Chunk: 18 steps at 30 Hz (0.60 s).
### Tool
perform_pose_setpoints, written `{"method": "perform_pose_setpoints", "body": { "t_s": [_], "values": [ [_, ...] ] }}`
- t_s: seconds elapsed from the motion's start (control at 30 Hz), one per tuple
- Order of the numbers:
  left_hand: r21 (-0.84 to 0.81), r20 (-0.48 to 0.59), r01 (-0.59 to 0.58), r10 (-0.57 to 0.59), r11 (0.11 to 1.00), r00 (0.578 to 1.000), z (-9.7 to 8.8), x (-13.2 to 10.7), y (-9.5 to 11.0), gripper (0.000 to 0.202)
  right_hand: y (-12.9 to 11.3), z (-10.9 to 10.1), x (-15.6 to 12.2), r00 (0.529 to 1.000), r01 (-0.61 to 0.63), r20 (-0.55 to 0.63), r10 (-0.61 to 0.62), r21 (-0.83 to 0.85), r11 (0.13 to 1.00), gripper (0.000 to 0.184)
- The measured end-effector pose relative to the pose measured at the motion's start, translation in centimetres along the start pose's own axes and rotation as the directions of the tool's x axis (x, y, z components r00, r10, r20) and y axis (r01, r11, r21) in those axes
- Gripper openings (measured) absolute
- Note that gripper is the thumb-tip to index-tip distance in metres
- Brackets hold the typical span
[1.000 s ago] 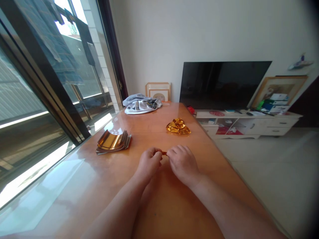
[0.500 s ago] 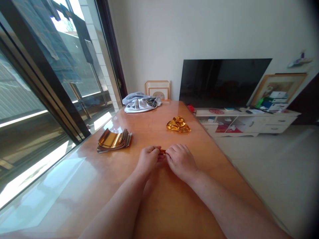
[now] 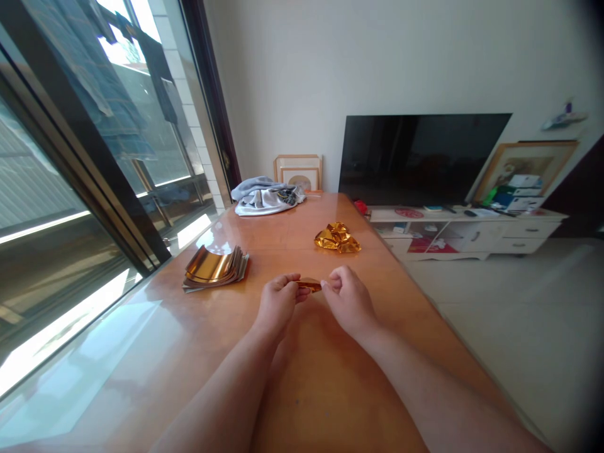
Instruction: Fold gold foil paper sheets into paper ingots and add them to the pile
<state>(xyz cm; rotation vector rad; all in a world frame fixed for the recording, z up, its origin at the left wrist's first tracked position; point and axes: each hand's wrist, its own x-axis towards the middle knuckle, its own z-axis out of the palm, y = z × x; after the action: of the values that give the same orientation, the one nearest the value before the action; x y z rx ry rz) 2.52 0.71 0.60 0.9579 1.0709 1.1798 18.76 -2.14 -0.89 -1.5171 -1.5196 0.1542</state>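
Observation:
A small folded piece of gold foil paper spans the gap between my hands, just above the table. My left hand is closed, pinching its left end between thumb and fingers. At its right end, my right hand is closed with thumb and index finger at the foil's tip. To the left lies a curved stack of gold foil sheets. Beyond my right hand sits a group of folded gold foil pieces, shiny and angular.
The brown wooden table reaches toward the wall. A grey cloth bundle lies at its far end. A glass sliding door stands along the left side. A television rests on a white cabinet at the right.
My right hand has shifted slightly right and turned, with its fingers lifted. More of the gold foil paper shows between the hands. My left hand has hardly moved.

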Motion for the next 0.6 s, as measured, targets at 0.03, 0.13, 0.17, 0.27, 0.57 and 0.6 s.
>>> {"method": "perform_pose_setpoints", "body": {
  "t_s": [0.03,0.13,0.17,0.27,0.57,0.6],
  "values": [
    [-0.004,-0.005,0.001,-0.001,1.000,1.000,0.0,0.0,0.0,0.028,0.2,0.1,0.0,0.998,-0.059,0.018,0.058,0.065,0.996,0.012],
    [-0.033,-0.021,0.007,-0.008,0.999,1.000,-0.1,0.0,0.2,0.027,0.9,0.5,0.0,0.978,-0.205,0.078,0.191,0.243,0.948,0.011],
    [-0.048,-0.022,0.010,-0.012,0.999,1.000,-0.2,0.0,0.3,0.026,1.1,0.7,0.0,0.973,-0.231,0.094,0.213,0.288,0.929,0.011],
    [-0.102,-0.011,0.024,-0.025,0.995,1.000,-0.3,0.1,0.3,0.023,1.7,0.9,0.0,0.967,-0.254,0.118,0.226,0.349,0.902,0.014],
    [-0.196,0.026,0.076,-0.072,0.978,0.997,-0.7,0.4,0.2,0.020,0.9,0.9,0.0,0.972,-0.169,0.217,0.094,0.358,0.918,0.026],
    [-0.197,0.030,0.080,-0.076,0.977,0.997,-0.7,0.4,0.2,0.020,0.8,0.9,0.0,0.972,-0.161,0.216,0.086,0.359,0.919,0.025]
  ]
}}
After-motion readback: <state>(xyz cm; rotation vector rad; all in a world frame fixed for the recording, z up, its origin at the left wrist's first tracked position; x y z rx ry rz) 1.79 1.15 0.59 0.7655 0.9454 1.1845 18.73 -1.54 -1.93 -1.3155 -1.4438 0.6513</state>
